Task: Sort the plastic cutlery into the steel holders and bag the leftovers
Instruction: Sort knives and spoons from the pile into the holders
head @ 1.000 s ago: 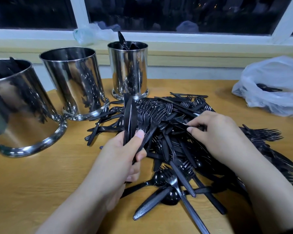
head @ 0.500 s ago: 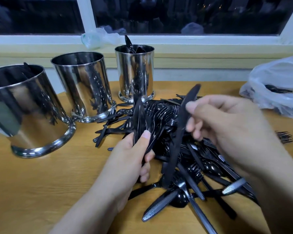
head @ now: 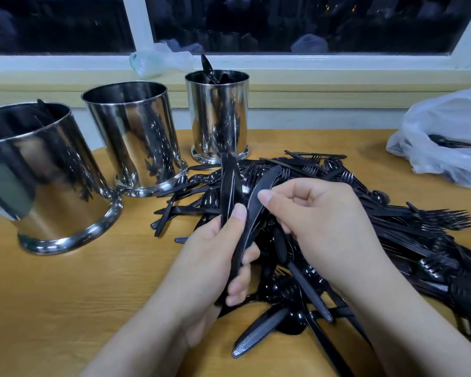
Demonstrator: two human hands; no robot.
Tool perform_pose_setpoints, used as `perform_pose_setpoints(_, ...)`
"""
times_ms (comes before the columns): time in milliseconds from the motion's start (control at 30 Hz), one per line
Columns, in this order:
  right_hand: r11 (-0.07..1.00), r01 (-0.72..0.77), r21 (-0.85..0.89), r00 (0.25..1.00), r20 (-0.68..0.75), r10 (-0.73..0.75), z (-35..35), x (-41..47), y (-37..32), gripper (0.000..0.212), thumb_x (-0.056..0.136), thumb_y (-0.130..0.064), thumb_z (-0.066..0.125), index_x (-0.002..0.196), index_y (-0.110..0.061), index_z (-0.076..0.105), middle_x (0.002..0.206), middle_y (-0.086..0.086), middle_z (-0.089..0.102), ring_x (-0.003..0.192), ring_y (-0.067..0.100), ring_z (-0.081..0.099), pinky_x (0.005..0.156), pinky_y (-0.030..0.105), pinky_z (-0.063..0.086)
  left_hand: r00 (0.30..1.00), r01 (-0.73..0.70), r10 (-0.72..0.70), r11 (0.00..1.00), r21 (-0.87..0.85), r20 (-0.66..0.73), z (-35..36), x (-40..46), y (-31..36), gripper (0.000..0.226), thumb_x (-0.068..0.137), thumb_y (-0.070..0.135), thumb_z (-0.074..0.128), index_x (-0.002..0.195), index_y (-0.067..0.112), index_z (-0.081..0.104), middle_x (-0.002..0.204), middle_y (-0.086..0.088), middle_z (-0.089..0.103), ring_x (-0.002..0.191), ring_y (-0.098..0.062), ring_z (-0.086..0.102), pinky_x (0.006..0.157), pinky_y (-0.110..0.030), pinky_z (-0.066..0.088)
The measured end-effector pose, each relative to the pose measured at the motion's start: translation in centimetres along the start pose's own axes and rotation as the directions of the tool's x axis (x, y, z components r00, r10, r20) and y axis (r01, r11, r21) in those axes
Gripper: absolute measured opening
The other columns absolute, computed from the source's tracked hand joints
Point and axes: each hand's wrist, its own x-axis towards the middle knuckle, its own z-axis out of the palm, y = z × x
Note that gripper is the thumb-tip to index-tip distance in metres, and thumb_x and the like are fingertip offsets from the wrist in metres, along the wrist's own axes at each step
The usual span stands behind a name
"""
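- Two bare forearms rise from the lower edge of the head view, each ending in a bare hand.
- The left hand [head: 210, 257] wears no ring, glove or watch; its thumbnail is short and unpainted.
- The right hand [head: 324, 224] is likewise unadorned, with short plain nails on the fingers that show.
- Both wrists are uncovered; no sleeve, cuff or strap reaches into view on either arm.

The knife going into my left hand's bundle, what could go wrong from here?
1. The left hand already grips several knives; adding the knife pinched by the right hand could loosen the fan.
2. The right forearm lies over the cutlery pile and may drag pieces toward the table edge.
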Motion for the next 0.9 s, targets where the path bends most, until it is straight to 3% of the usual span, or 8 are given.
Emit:
perform_pose_setpoints(167, 0.998, 0.057, -0.031, 0.998, -0.037, -0.058, 0.0, -0.1, -0.1, 0.017, 0.087, -0.034, 0.076, 0.074, -0.022, 0.074, 0.058, 0.011, 0.057, 0.046, 0.005, 0.041, 0.048, 0.012, 0.035, 0.999, -0.036, 0.035, 0.998, 0.045, 0.012, 0.0, -0.1, -0.2, 0.036, 0.096, 0.041, 0.063, 0.083, 0.012, 0.046, 0.066, -0.003, 0.041, 0.044, -0.013, 0.023, 0.042, -0.025, 0.019)
perform_pose_setpoints(300, 0.998, 0.049, 0.036, 0.985, -0.167, -0.043, -0.4, 0.3, 0.5, 0.015, 0.089, -0.040, 0.073, 0.089, -0.025, 0.068, 0.070, 0.011, 0.061, 0.052, 0.008, 0.045, 0.053, 0.021, 0.041, 1.000, -0.030, 0.030, 1.000, -0.004, 0.006, -0.2, 0.0, -0.2, 0.031, 0.103, 0.037, 0.054, 0.092, 0.008, 0.057, 0.066, -0.002, 0.043, 0.044, -0.012, 0.023, 0.046, -0.031, 0.014)
perform_pose_setpoints(367, 0.995, -0.040, 0.091, 0.991, -0.122, 0.051, -0.5, 0.6, 1.3, 0.023, 0.089, -0.044, 0.072, 0.106, -0.030, 0.065, 0.068, 0.002, 0.058, 0.054, 0.006, 0.048, 0.059, 0.027, 0.043, 1.000, -0.018, 0.018, 0.999, -0.047, 0.007, -0.2, 0.0, -0.2, 0.038, 0.104, 0.038, 0.052, 0.113, 0.001, 0.056, 0.066, -0.002, 0.045, 0.043, -0.012, 0.023, 0.045, -0.029, 0.014)
perform_pose_setpoints(433, 0.974, -0.148, 0.169, 0.989, 0.004, 0.150, -0.4, 0.8, 1.7, 0.028, 0.089, -0.044, 0.072, 0.113, -0.031, 0.065, 0.070, -0.004, 0.059, 0.057, 0.007, 0.049, 0.056, 0.026, 0.041, 1.000, -0.010, 0.011, 0.997, -0.080, 0.012, -0.2, 0.0, -0.2, 0.043, 0.104, 0.038, 0.051, 0.120, -0.001, 0.054, 0.066, -0.004, 0.046, 0.043, -0.012, 0.023, 0.043, -0.026, 0.015)
perform_pose_setpoints(500, 0.945, -0.202, 0.258, 0.977, 0.125, 0.175, -0.3, 0.8, 1.8, 0.014, 0.092, -0.039, 0.070, 0.095, -0.025, 0.070, 0.073, 0.001, 0.058, 0.058, 0.011, 0.045, 0.050, 0.026, 0.037, 0.999, 0.004, -0.001, 0.995, -0.096, 0.032, -0.2, 0.0, -0.3, 0.042, 0.101, 0.040, 0.053, 0.117, 0.001, 0.060, 0.066, -0.005, 0.047, 0.042, -0.012, 0.023, 0.042, -0.025, 0.015)
perform_pose_setpoints(567, 0.933, -0.210, 0.293, 0.969, 0.192, 0.158, -0.3, 0.7, 1.9, 0.021, 0.095, -0.032, 0.067, 0.077, -0.023, 0.070, 0.070, 0.004, 0.056, 0.058, 0.013, 0.043, 0.049, 0.027, 0.034, 0.998, 0.019, -0.012, 0.996, -0.091, 0.069, -0.2, -0.1, -0.3, 0.040, 0.100, 0.041, 0.053, 0.112, 0.005, 0.066, 0.065, -0.006, 0.048, 0.039, -0.010, 0.025, 0.040, -0.022, 0.016)
perform_pose_setpoints(733, 0.923, -0.205, 0.324, 0.962, 0.240, 0.130, -0.3, 0.7, 2.0, 0.022, 0.096, -0.028, 0.066, 0.085, -0.009, 0.063, 0.065, 0.003, 0.050, 0.057, 0.014, 0.042, 0.048, 0.024, 0.033, 0.995, -0.010, 0.006, 0.999, 0.045, 0.096, -0.2, -0.2, 0.1, 0.075, 0.072, 0.056, 0.062, 0.114, -0.006, 0.062, 0.063, 0.001, 0.059, 0.037, -0.002, 0.049, 0.038, -0.013, 0.038)
perform_pose_setpoints(900, 0.915, -0.190, 0.357, 0.975, 0.175, 0.134, -0.4, 0.9, 2.3, 0.042, 0.092, -0.030, 0.071, 0.098, 0.010, 0.061, 0.063, 0.002, 0.048, 0.056, 0.014, 0.039, 0.047, 0.024, 0.032, 0.997, -0.074, 0.072, 0.996, 0.055, 0.023, -0.4, 0.2, 0.0, 0.064, 0.080, 0.051, 0.060, 0.118, 0.000, 0.067, 0.075, 0.000, 0.066, 0.043, -0.001, 0.057, 0.043, -0.011, 0.042)
